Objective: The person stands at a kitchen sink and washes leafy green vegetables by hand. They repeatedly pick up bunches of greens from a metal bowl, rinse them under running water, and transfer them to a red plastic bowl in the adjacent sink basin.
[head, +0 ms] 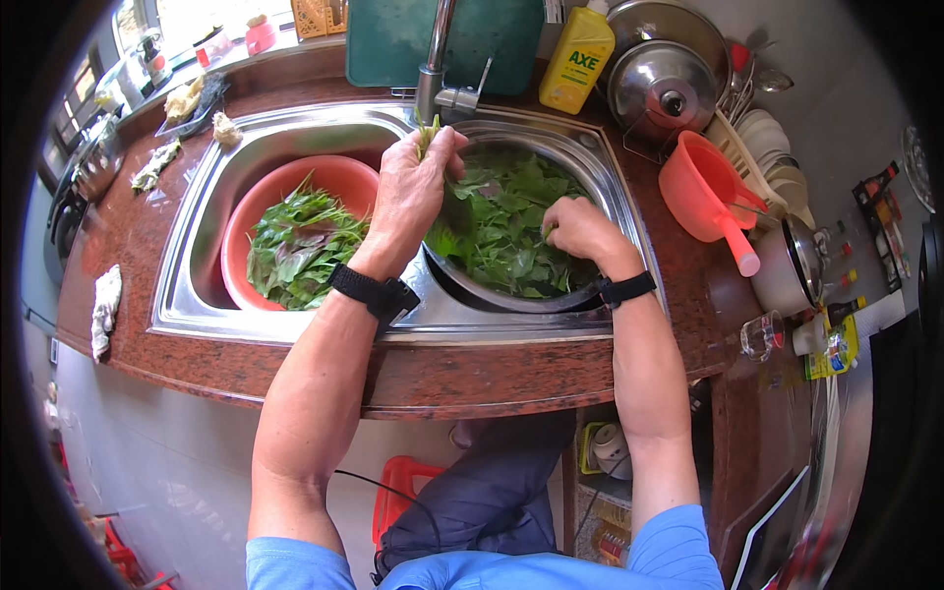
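Note:
My left hand (419, 177) is closed around the stems of some leafy greens, raised in front of the faucet (430, 88) between the two sink basins. The held leaves seem to hang down over a large metal basin (509, 301) in the right sink. That basin is full of loose green leaves (516, 243) in water. Over its right side is my right hand (582, 230), fingertips pinched on a bit of green at the leaves. In the left sink, a red plastic basin (237, 221) holds a heap of greens (302, 251), some with purplish leaves.
Behind the sink stand a green cutting board (369, 44) and a yellow detergent bottle (579, 59). Pot lids (656, 88), a red plastic dipper (693, 184), a dish rack with bowls and a lidded pot (774, 265) crowd the right. Wet cloths (105, 310) lie on the left counter.

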`<action>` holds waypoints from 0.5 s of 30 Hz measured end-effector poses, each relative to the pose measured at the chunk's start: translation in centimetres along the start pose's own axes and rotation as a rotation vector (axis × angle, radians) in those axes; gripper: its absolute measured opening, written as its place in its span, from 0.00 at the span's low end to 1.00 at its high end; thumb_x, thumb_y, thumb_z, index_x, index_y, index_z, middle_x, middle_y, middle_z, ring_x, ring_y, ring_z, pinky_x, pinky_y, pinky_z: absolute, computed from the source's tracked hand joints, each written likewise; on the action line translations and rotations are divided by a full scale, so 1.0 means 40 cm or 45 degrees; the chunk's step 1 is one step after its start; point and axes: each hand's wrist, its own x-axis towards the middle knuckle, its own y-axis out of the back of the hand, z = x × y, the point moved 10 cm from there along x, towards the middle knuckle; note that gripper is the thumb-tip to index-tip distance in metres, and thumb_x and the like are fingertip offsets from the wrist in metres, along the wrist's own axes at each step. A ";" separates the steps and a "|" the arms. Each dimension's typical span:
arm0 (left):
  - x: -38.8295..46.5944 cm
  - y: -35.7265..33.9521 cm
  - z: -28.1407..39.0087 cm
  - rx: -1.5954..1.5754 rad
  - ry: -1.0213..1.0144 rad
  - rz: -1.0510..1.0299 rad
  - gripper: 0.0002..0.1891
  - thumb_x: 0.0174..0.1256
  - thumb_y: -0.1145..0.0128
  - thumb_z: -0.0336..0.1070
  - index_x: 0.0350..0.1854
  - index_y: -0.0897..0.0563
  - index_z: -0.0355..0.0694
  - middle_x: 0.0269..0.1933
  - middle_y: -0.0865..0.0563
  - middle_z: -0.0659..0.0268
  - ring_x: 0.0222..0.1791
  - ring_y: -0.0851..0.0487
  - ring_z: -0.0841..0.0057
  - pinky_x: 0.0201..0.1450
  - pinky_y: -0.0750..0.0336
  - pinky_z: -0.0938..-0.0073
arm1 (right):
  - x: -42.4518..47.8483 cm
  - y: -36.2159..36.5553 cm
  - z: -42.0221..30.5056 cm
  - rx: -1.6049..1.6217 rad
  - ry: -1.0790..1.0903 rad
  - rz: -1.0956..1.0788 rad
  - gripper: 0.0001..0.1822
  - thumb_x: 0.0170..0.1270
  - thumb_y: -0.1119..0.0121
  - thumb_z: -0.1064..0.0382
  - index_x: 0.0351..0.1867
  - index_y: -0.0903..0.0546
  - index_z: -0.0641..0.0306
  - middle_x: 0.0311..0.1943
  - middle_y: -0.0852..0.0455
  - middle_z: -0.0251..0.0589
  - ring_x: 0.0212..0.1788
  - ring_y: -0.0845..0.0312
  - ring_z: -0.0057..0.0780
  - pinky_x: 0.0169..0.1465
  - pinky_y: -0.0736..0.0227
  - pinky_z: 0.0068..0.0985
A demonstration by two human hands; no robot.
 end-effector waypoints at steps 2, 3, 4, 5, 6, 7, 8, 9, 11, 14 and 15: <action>-0.006 -0.010 -0.001 0.008 0.024 -0.029 0.16 0.84 0.46 0.44 0.45 0.13 0.36 0.29 0.16 0.73 0.32 0.25 0.87 0.37 0.30 0.79 | -0.004 -0.058 -0.020 0.087 -0.064 -0.379 0.04 0.57 0.37 0.73 0.32 0.13 0.71 0.25 0.12 0.54 0.30 0.09 0.44 0.36 0.18 0.35; -0.009 -0.011 -0.002 0.012 0.035 -0.041 0.16 0.84 0.46 0.44 0.44 0.13 0.36 0.29 0.16 0.73 0.32 0.25 0.87 0.37 0.30 0.79 | -0.015 -0.078 -0.042 0.129 -0.093 -0.569 0.04 0.58 0.36 0.72 0.31 0.13 0.71 0.25 0.11 0.54 0.30 0.09 0.42 0.36 0.18 0.35; -0.009 -0.017 -0.007 0.031 0.028 -0.079 0.16 0.84 0.46 0.43 0.44 0.13 0.36 0.29 0.17 0.73 0.31 0.25 0.87 0.36 0.31 0.80 | -0.012 -0.060 -0.047 0.403 -0.135 -0.463 0.05 0.58 0.33 0.70 0.33 0.13 0.71 0.25 0.11 0.48 0.27 0.11 0.35 0.33 0.20 0.32; -0.009 -0.024 -0.016 0.050 0.021 -0.117 0.16 0.84 0.46 0.43 0.44 0.13 0.35 0.29 0.17 0.73 0.31 0.25 0.86 0.36 0.31 0.80 | -0.006 -0.022 -0.057 0.501 -0.144 -0.325 0.06 0.58 0.32 0.69 0.34 0.13 0.70 0.25 0.11 0.46 0.27 0.11 0.33 0.32 0.21 0.30; -0.009 -0.035 -0.009 0.068 0.011 -0.158 0.16 0.83 0.46 0.43 0.44 0.13 0.35 0.28 0.17 0.73 0.30 0.25 0.86 0.35 0.31 0.80 | -0.002 0.028 -0.070 0.595 -0.153 -0.183 0.07 0.59 0.32 0.68 0.35 0.13 0.70 0.25 0.11 0.44 0.26 0.12 0.30 0.31 0.21 0.29; -0.016 -0.046 -0.009 0.131 0.032 -0.215 0.15 0.82 0.44 0.43 0.44 0.13 0.34 0.28 0.17 0.72 0.29 0.24 0.86 0.34 0.30 0.79 | 0.001 0.067 -0.072 0.689 -0.161 -0.039 0.08 0.59 0.31 0.67 0.37 0.13 0.70 0.25 0.11 0.42 0.26 0.12 0.28 0.31 0.22 0.27; -0.025 -0.060 -0.010 0.170 0.058 -0.247 0.16 0.81 0.43 0.43 0.44 0.13 0.34 0.28 0.17 0.72 0.29 0.24 0.86 0.34 0.29 0.79 | 0.008 0.074 -0.054 0.753 -0.136 0.047 0.09 0.61 0.31 0.67 0.40 0.13 0.70 0.25 0.12 0.38 0.25 0.14 0.24 0.30 0.24 0.23; -0.033 -0.070 -0.004 0.215 0.082 -0.275 0.16 0.80 0.42 0.44 0.44 0.13 0.34 0.29 0.17 0.71 0.30 0.23 0.86 0.34 0.28 0.78 | 0.010 0.092 -0.071 0.798 -0.099 0.087 0.09 0.62 0.31 0.67 0.40 0.14 0.70 0.25 0.12 0.37 0.25 0.15 0.22 0.30 0.23 0.22; -0.042 -0.080 -0.017 0.246 0.096 -0.337 0.16 0.76 0.36 0.44 0.47 0.12 0.33 0.31 0.14 0.70 0.33 0.20 0.86 0.37 0.24 0.77 | 0.007 0.126 -0.114 0.887 -0.026 0.165 0.08 0.63 0.32 0.67 0.39 0.14 0.70 0.25 0.13 0.35 0.25 0.16 0.20 0.30 0.23 0.22; -0.051 -0.102 -0.003 0.217 0.000 -0.430 0.17 0.76 0.36 0.43 0.52 0.11 0.32 0.35 0.11 0.68 0.35 0.18 0.85 0.38 0.22 0.77 | 0.008 0.133 -0.155 1.102 0.059 0.224 0.10 0.63 0.30 0.70 0.44 0.17 0.69 0.31 0.12 0.35 0.31 0.17 0.16 0.34 0.22 0.21; -0.053 -0.109 0.001 0.188 0.018 -0.438 0.17 0.76 0.35 0.43 0.51 0.11 0.32 0.34 0.11 0.68 0.34 0.18 0.85 0.37 0.22 0.77 | 0.006 0.133 -0.158 1.178 0.085 0.254 0.12 0.63 0.29 0.71 0.45 0.18 0.69 0.32 0.12 0.35 0.33 0.17 0.16 0.34 0.22 0.21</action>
